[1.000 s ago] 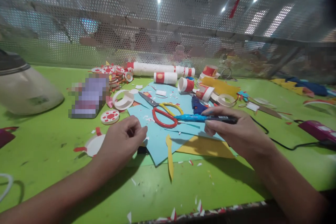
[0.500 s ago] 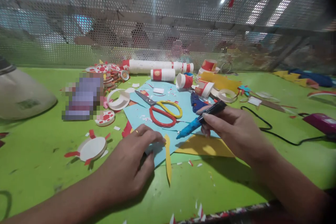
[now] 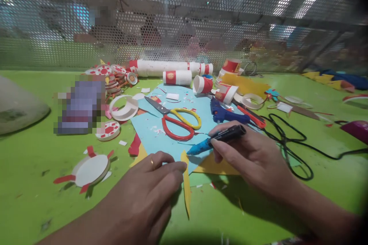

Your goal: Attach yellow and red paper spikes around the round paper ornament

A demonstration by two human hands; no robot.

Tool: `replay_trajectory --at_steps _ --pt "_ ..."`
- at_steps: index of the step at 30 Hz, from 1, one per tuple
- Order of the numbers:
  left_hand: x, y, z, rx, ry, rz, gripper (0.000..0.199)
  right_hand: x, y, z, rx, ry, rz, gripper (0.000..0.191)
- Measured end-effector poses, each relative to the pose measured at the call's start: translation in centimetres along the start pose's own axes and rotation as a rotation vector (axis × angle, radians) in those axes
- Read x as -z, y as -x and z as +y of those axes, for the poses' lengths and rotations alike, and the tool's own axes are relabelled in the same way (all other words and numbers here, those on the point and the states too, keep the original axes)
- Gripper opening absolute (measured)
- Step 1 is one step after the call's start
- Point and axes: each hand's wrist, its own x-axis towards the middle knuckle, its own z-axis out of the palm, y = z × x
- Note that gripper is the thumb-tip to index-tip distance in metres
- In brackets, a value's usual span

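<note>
My right hand (image 3: 244, 157) grips a black-and-blue marker (image 3: 218, 138), its blue end at the top of a yellow paper strip (image 3: 186, 187). With its fingers bent together, my left hand (image 3: 161, 180) holds the strip's left edge near the top; the fingertips partly cover it. The strip narrows to a point towards me. Beyond the hands, scissors (image 3: 179, 124) with one red and one yellow handle lie partly spread on light blue paper (image 3: 149, 132). A yellow sheet (image 3: 215, 164) shows under the right hand. To the left rests a white paper disc with red tabs (image 3: 92, 170).
A blue glue gun (image 3: 227, 113) and a red cutter (image 3: 251, 115) lie behind my right hand, beside a looped black cable (image 3: 287, 145). Paper cups (image 3: 176, 77) line the back. At left are a blurred-out phone-like object (image 3: 82, 103) and a cut cup ring (image 3: 124, 108).
The marker's blue end has moved left and slightly down to the top of the yellow strip. My left fingers have closed in on the strip. The view has shifted a little.
</note>
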Motion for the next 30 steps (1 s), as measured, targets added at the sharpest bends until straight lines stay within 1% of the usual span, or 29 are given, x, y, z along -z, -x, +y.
replay_trajectory --at_steps 2,4,6,11,13,19,25,30 --pt "-0.2 0.0 -0.1 -0.024 -0.029 -0.003 0.026 0.0 -0.1 -0.2 0.02 0.047 -0.005 0.005" --pt "-0.5 -0.1 -0.2 -0.02 -0.056 -0.005 0.025 0.0 -0.1 -0.3 0.046 0.098 -0.005 0.011" --pt "-0.8 0.0 -0.2 -0.021 -0.069 0.012 0.024 0.1 -0.1 -0.4 0.059 0.125 -0.009 0.013" --pt "-1.4 0.0 -0.6 -0.018 -0.083 0.024 0.024 -0.1 -0.1 -0.2 0.059 0.139 -0.02 0.012" --pt "-1.5 0.1 -0.7 -0.029 -0.081 0.049 0.024 -0.1 -0.2 -0.1 0.058 0.148 -0.023 0.011" --pt "-1.6 0.0 -0.9 -0.027 -0.081 0.068 0.022 0.0 -0.1 -0.3 0.06 0.183 -0.014 0.01" --pt "-1.6 0.1 -0.9 -0.058 -0.078 0.097 0.022 -0.1 -0.2 -0.4 0.06 0.199 -0.014 0.012" --pt "-1.4 0.1 -0.7 -0.028 -0.074 0.073 0.023 -0.2 -0.2 -0.4 0.058 0.202 -0.028 0.008"
